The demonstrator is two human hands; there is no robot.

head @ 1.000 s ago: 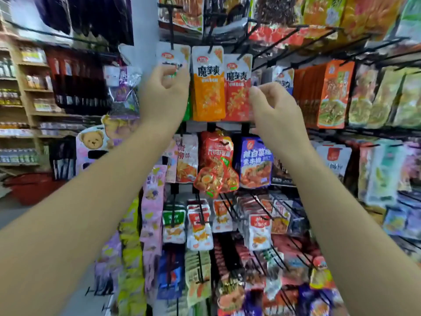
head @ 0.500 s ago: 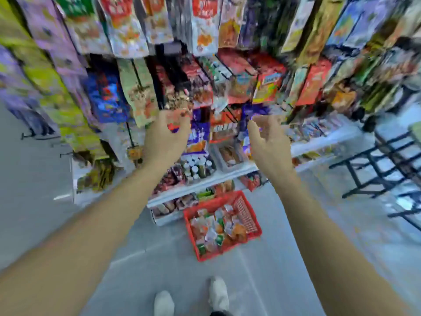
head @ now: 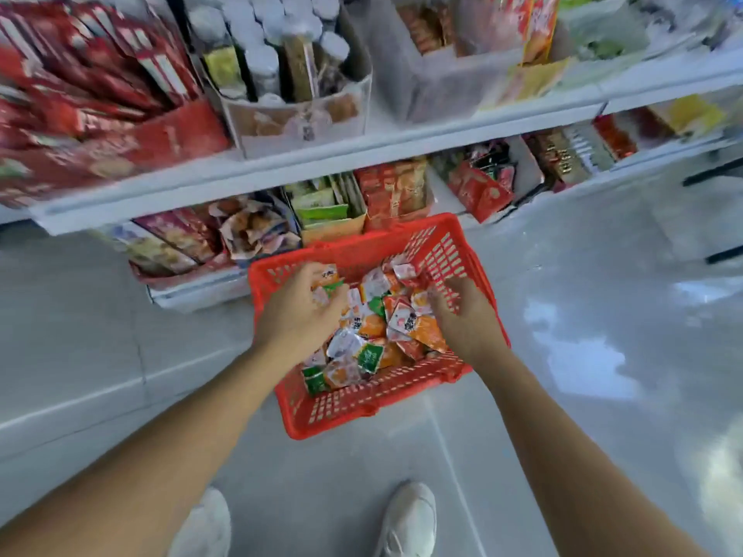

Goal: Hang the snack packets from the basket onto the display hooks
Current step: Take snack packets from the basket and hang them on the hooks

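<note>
Head view. Left hand (head: 299,315): fingers curled round an orange packet (head: 327,276) at its fingertips, inside the red basket (head: 362,412). Right hand (head: 468,319): fingers bent down onto the snack packets (head: 372,335); whether pinching or only touching, I cannot tell. The heap lies between the two hands, just under both sets of fingertips. Packets are jumbled, long axes pointing every way. Display hooks out of frame. I judge the left hand readier to lift.

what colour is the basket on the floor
Red: the basket is red plastic with lattice sides, seen best in the head view.
</note>
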